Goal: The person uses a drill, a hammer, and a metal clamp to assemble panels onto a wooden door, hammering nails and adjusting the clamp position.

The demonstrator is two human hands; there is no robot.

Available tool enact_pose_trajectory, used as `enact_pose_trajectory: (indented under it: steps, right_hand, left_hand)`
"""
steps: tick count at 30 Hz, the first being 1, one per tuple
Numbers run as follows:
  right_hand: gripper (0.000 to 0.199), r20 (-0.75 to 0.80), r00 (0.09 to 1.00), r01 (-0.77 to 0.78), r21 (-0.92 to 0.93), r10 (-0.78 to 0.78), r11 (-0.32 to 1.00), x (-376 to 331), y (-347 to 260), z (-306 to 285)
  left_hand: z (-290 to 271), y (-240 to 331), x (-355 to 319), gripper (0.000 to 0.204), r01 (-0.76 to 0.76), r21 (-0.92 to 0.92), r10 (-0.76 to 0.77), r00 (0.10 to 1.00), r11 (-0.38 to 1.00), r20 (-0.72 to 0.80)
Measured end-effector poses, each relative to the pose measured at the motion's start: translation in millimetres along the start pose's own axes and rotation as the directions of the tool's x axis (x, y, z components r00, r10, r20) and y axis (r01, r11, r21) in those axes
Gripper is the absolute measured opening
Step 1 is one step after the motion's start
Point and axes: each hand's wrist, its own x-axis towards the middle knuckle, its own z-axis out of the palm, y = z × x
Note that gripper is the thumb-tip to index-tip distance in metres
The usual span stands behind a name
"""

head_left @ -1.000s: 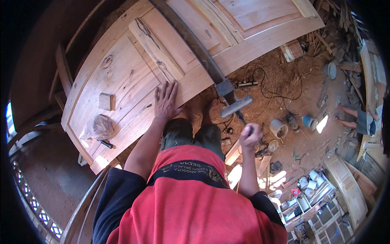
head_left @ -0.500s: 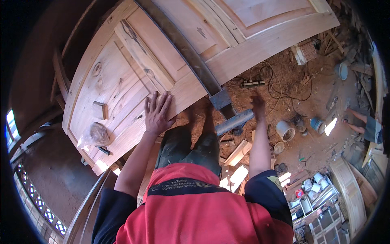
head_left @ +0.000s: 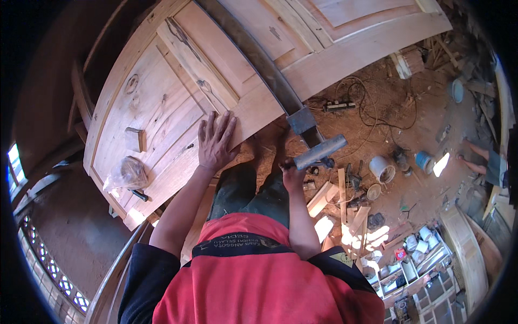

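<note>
A large panelled wooden door (head_left: 259,113) lies in front of me, with a long metal bar clamp (head_left: 256,54) across it. My left hand (head_left: 217,143) rests flat on the door's near rail, fingers spread. At the clamp's near end, past a square metal block (head_left: 302,120), a grey pipe-like handle (head_left: 326,150) sits crosswise beyond the door's edge. My right hand (head_left: 293,175) is closed at the handle's left end; its fingertips are partly hidden. Left of my left hand, a small wooden block (head_left: 134,140) and a clear plastic bag (head_left: 128,174) with brownish contents lie on the door.
A dark-handled tool (head_left: 139,195) lies by the bag. On the dusty floor are a power strip (head_left: 340,107) with cables, a white bucket (head_left: 382,168), a blue bucket (head_left: 424,161) and wood offcuts (head_left: 324,198). Another person's legs (head_left: 477,156) show at far right.
My right hand has moved from the handle's right end to its left end, closer to my body. The left hand stays flat on the door. The view has shifted slightly.
</note>
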Motion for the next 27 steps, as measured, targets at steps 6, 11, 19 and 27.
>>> enact_pose_trajectory:
  steps: [6, 11, 19, 27]
  right_hand:
    - [0.048, 0.140, 0.937, -0.341, 0.575, 0.321, 0.743, -43, -38, 25]
    - [0.052, 0.402, 0.621, -0.731, 0.605, 0.672, 0.314, -120, -220, 39]
    - [0.048, -0.134, 0.955, -0.238, 0.195, 0.266, 0.952, -162, -280, 71]
    - [0.017, 0.138, 0.526, 0.484, -0.860, -0.839, 0.162, -132, -218, 55]
  left_hand:
    - [-3, -2, -6, 0.083, -0.051, 0.032, 0.053, 0.995, 0.998, -0.084]
    - [-8, -5, -13, 0.083, -0.031, 0.014, 0.032, 0.999, 0.999, -0.038]
    - [-5, -6, -20, 0.085, -0.040, -0.024, 0.039, 0.998, 0.999, -0.052]
    - [-16, 6, -16, 0.095, 0.076, 0.041, -0.081, 0.984, 0.996, 0.156]
